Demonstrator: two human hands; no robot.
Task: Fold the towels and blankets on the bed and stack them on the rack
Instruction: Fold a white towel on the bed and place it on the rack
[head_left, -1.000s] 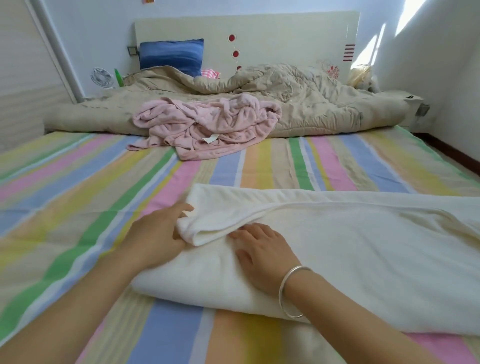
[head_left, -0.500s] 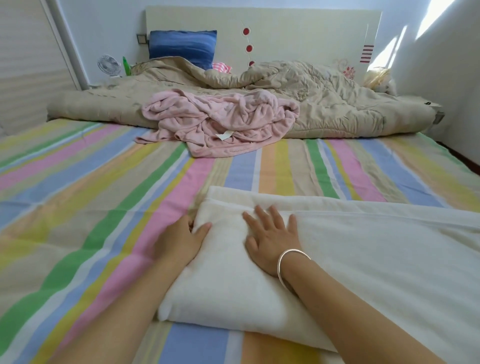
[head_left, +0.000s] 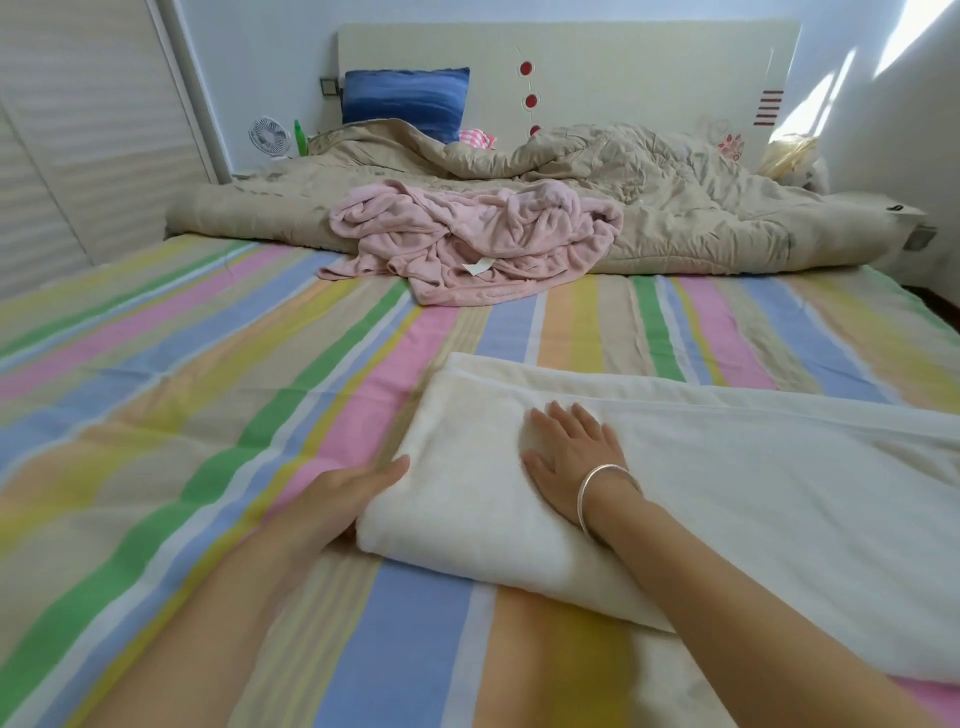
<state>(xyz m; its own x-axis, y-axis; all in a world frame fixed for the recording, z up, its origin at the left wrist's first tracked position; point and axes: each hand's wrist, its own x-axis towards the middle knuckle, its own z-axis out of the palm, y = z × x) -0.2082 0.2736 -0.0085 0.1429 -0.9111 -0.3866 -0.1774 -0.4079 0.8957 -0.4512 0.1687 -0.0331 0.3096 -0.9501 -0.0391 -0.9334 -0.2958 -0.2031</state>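
As a cream-white terry towel (head_left: 727, 493) lies half-folded on the pastel-striped bed sheet (head_left: 208, 389), its end gets squared up.
The right hand (head_left: 566, 467) presses flat on top, fingers spread, gripping nothing; the left hand (head_left: 348, 493), fingers straight, butts against the folded edge. Best to smooth outward, keeping the edges aligned — the crumpled pink fleece blanket (head_left: 483, 234) waits beyond, unfolded.
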